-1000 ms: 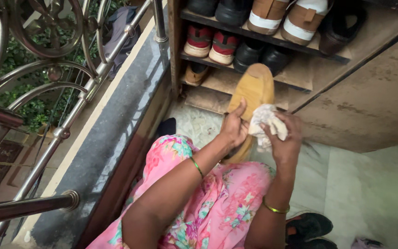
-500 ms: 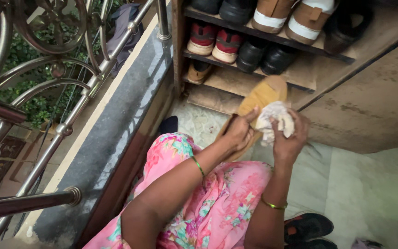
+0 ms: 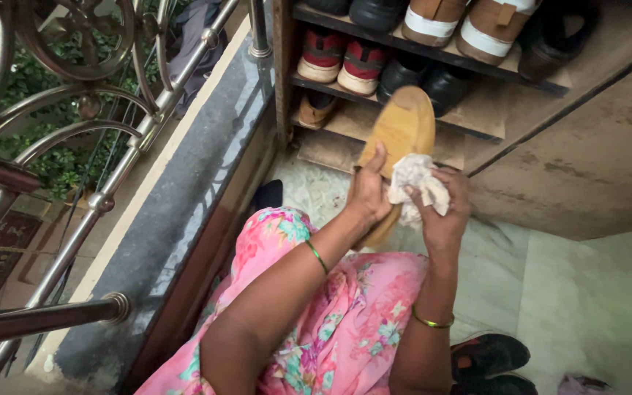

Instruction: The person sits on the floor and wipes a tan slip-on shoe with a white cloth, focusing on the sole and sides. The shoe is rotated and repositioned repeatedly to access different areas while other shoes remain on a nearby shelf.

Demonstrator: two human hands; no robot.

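Shelves hold shoes (one tan shoe out).

Shoe: tan, matt, suede-like; cloth: crumpled pale fabric. Railing: polished glossy metal; shoe rack: worn, dusty wood; floor: smooth stone.

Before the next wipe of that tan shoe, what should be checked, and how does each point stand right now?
1. Left hand grips the tan shoe: ok.
2. Right hand holds the crumpled cloth: ok.
3. Cloth touches the shoe: ok, it presses against the side.
4. Shoe is clear of the shoe rack: ok, held in front of it.
5. Dirt left on the shoe: cannot tell.
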